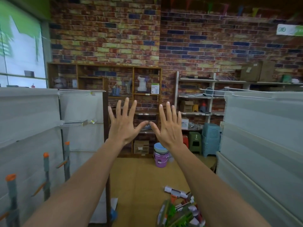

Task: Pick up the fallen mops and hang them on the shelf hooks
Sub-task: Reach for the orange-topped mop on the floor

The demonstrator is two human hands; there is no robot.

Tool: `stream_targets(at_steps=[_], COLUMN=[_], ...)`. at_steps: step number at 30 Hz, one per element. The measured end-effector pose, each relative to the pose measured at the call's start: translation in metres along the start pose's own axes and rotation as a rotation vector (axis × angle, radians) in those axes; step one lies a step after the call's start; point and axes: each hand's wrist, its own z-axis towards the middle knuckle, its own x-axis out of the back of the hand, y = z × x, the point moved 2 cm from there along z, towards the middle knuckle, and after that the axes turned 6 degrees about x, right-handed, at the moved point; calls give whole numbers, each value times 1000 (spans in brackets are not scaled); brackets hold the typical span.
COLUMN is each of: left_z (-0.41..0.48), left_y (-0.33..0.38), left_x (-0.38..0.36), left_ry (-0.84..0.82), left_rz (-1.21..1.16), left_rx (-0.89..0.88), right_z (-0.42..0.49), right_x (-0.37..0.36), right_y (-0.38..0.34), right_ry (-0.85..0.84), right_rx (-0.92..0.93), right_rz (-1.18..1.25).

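Note:
My left hand and my right hand are raised side by side in front of me, backs toward the camera, fingers spread straight, thumb tips nearly touching. Neither hand holds anything. A heap of fallen mops with green, white and orange parts lies on the brown floor at the lower right, below my right forearm. Three grey mop handles with orange caps hang upright along the white shelf panel on the left. Bare metal hooks stick out of that shelf higher up.
White shelving walls the aisle on the right. At the far end stand a wooden rack, a purple bucket with stacked bowls, plastic stools and a brick wall. The brown floor runs between the shelves.

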Motion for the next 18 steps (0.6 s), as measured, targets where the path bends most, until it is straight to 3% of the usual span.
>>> stream_targets(at_steps=[9,18], left_z=[73,167], left_y=[-10,-63], left_x=[-130,-271], left_ry=[-42,-63], left_rz=[-13,-36], left_rx=[5,4], right_z=[55,125], right_x=[-128,-279], right_y=[61,97], right_ry=[-32,-67], right_rx=[-3,-19], right_rz=[20,4])
